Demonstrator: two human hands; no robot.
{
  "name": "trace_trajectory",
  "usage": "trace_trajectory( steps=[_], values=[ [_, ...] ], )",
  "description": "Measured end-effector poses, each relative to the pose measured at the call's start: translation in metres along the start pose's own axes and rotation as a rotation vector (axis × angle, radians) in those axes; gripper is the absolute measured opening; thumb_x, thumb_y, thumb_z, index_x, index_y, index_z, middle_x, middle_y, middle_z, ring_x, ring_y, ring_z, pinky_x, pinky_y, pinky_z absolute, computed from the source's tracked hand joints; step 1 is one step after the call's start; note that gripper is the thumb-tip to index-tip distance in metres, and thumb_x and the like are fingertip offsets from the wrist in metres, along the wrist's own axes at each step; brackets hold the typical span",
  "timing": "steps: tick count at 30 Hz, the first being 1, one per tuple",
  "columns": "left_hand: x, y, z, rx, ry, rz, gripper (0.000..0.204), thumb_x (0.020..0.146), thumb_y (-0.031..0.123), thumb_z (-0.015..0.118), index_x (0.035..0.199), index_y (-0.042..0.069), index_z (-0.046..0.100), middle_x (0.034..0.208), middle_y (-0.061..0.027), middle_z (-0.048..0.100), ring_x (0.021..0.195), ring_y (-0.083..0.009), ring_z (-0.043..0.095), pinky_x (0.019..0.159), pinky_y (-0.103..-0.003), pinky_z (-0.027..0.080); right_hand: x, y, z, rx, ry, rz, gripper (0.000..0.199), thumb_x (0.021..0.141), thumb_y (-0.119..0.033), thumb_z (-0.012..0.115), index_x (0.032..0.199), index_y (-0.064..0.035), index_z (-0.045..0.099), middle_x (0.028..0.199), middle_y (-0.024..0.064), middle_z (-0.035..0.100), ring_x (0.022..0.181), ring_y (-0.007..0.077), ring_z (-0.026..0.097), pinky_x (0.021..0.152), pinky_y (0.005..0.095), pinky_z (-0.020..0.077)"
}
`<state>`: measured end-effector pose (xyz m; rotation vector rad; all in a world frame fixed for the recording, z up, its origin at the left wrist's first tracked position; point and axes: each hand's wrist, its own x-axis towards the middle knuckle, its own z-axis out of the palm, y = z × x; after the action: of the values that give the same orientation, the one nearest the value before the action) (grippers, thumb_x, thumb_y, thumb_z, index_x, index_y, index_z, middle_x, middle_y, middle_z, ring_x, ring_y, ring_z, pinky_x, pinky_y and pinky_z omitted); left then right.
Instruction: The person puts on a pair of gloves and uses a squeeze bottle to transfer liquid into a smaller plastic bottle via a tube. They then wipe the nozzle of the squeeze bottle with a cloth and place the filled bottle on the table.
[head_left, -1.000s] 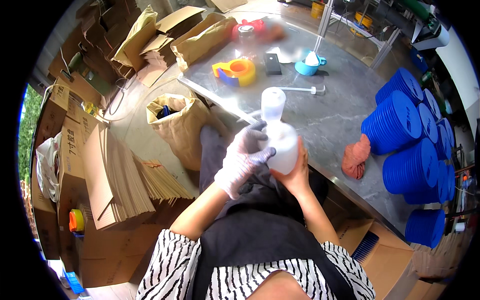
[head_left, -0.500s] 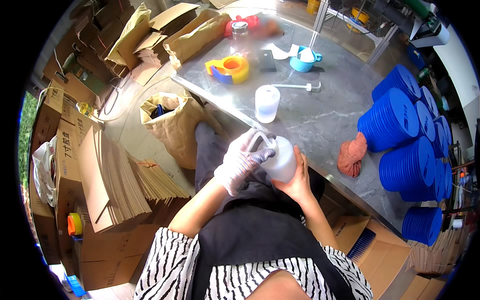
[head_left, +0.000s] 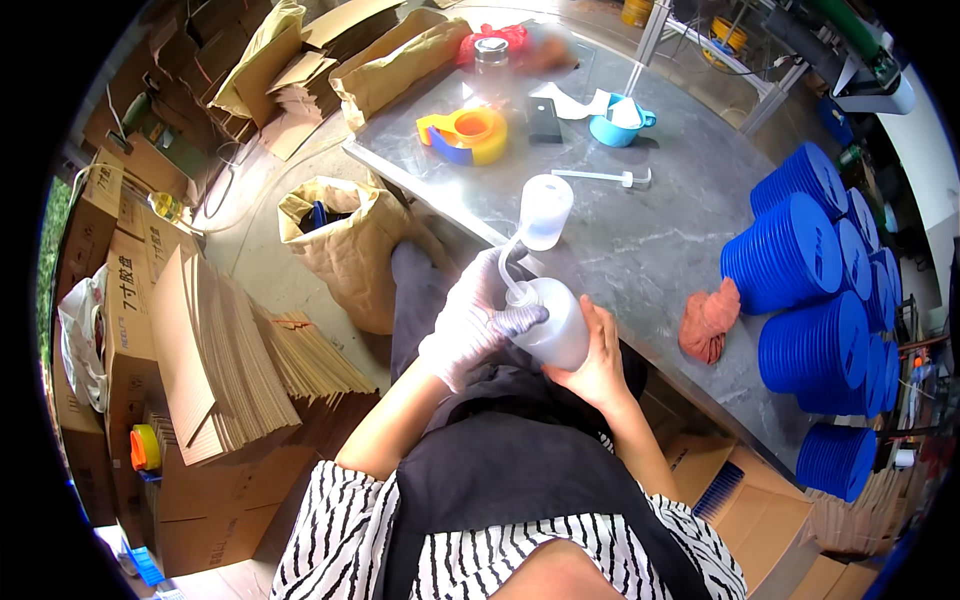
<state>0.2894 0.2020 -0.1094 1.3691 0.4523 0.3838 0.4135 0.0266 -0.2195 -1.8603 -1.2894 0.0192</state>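
Observation:
In front of my apron, close to the table's near edge, I hold a translucent white squeeze bottle (head_left: pixel 562 338) with a bent spout tube. My left hand (head_left: pixel 467 325), in a pale glove with grey fingertips, is closed around its neck and spout. My bare right hand (head_left: pixel 597 362) grips the bottle's body from the right. The bottle is tilted, its neck toward my left hand. Just beyond, a second white bottle (head_left: pixel 545 214) without a visible spout stands on the table. Behind it lies a loose white spout tube with its cap (head_left: pixel 605 178).
The grey marbled table (head_left: pixel 640 255) holds a tape dispenser (head_left: pixel 478 138), a turquoise cup (head_left: pixel 618 124), a glass jar (head_left: pixel 491 60), a reddish cloth (head_left: pixel 709 322) and stacked blue discs (head_left: pixel 785 248). Left are a paper sack (head_left: pixel 335 262) and stacked cardboard sheets (head_left: pixel 225 365).
The spout tube has swung from curving over the bottle to pointing away from me. The bottle has tilted slightly to the left, and both hands keep hold of it.

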Motion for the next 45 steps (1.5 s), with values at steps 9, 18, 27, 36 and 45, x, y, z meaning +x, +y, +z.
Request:
trace_trajectory(
  steps=[9,18,27,36,45],
  values=[
    [0.009,-0.001,-0.006,0.006,0.02,-0.038,0.057,0.081,0.006,0.077,0.133,0.005,0.054,0.108,-0.0019,0.061,0.104,-0.0133,0.057,0.093,-0.029,0.047,0.009,-0.004,-0.009,-0.057,0.004,-0.01,0.119,0.047,-0.015,0.092,0.15,-0.0135,0.03,0.127,0.016,0.048,0.113,0.037,0.051,0.096,0.0473,0.0432],
    [0.045,0.02,-0.017,-0.246,0.379,0.27,0.035,0.086,0.004,0.073,0.119,0.003,0.062,0.102,-0.0012,0.064,0.092,-0.0086,0.06,0.084,-0.023,0.049,0.056,0.004,-0.054,-0.4,0.061,-0.005,0.114,0.052,-0.017,0.088,0.151,-0.0258,0.032,0.127,0.0147,0.047,0.115,0.0358,0.049,0.096,0.0493,0.0384],
    [0.084,0.032,-0.04,-0.331,0.515,0.458,0.038,0.087,0.014,0.074,0.121,0.003,0.061,0.111,-0.003,0.063,0.103,-0.0108,0.056,0.095,-0.026,0.041,0.111,0.019,-0.088,-0.599,-0.031,0.094,0.114,0.056,-0.02,0.089,0.152,-0.0322,0.028,0.129,0.0125,0.044,0.121,0.0339,0.047,0.1,0.0501,0.0388],
    [0.09,0.027,-0.063,-0.295,0.631,0.486,0.043,0.086,0.021,0.076,0.122,0.002,0.061,0.105,-0.0016,0.062,0.094,-0.0096,0.053,0.087,-0.025,0.041,0.136,0.013,-0.095,-0.707,-0.088,0.044,0.113,0.057,-0.019,0.088,0.152,-0.0361,0.028,0.128,0.0131,0.045,0.119,0.0343,0.048,0.097,0.0513,0.0396],
    [0.084,0.018,-0.078,-0.323,0.713,0.452,0.042,0.086,0.024,0.076,0.121,0.004,0.062,0.113,-0.0048,0.062,0.103,-0.0139,0.054,0.094,-0.028,0.041,0.148,0.009,-0.098,-0.751,-0.115,0.008,0.11,0.058,-0.02,0.087,0.151,-0.037,0.03,0.127,0.0137,0.047,0.12,0.0335,0.047,0.099,0.0509,0.0374]
  ],
)
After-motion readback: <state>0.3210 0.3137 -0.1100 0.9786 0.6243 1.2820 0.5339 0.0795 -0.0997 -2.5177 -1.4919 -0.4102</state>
